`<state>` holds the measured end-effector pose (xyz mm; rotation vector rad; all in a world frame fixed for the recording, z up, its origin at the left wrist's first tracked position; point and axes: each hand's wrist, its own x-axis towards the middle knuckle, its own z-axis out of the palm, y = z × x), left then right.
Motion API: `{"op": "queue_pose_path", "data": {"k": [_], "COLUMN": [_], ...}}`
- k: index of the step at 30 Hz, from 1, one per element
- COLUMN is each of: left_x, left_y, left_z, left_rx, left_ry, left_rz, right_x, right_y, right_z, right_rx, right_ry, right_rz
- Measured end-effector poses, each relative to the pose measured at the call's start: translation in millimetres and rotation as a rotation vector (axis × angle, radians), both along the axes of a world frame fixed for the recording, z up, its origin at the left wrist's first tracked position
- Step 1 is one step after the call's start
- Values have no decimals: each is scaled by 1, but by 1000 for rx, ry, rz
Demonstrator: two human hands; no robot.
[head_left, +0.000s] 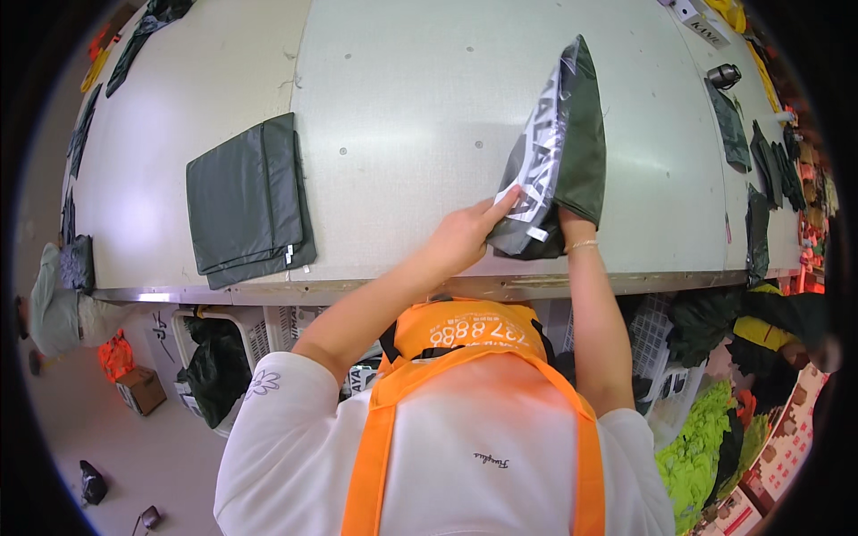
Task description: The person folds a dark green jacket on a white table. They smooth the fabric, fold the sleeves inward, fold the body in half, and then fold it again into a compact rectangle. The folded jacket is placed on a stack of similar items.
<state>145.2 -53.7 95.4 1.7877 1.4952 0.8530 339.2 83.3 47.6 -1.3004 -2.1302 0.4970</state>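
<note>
Above the table's near edge, a dark green, shiny fabric piece (583,134) stands raised, together with a clear plastic bag (536,161) that has white and dark printing. My left hand (469,234) pinches the lower left edge of the plastic bag, its thumb and a finger pressed on it. My right hand (576,230) reaches up into the lower opening beside the green fabric. Its fingers are hidden there, and only the back of the hand and the wrist with a thin bracelet show. Left of my hands lies a flat stack of folded dark green fabric pieces (246,201).
The pale table (393,107) has a metal front edge. Dark pieces (731,125) and a flask (724,76) lie along its right side. More dark strips (85,134) hang at the left edge. Beneath stand a white basket (259,335) and bright yellow-green garments (697,447).
</note>
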Motion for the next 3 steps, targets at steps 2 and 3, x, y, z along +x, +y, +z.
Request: {"op": "queue_pose_path", "data": {"k": [2,3], "left_x": [10,17], "left_y": [-14,-16], "left_z": [-16,-25], "left_rx": [-80,-132], "left_ry": [-233,-323], "left_rz": [116,166], "right_x": [6,3], "right_y": [22,25], "right_z": [5,5], "right_rx": [-418,-413], "right_ry": [144,149], "right_rz": [-77,-81]}}
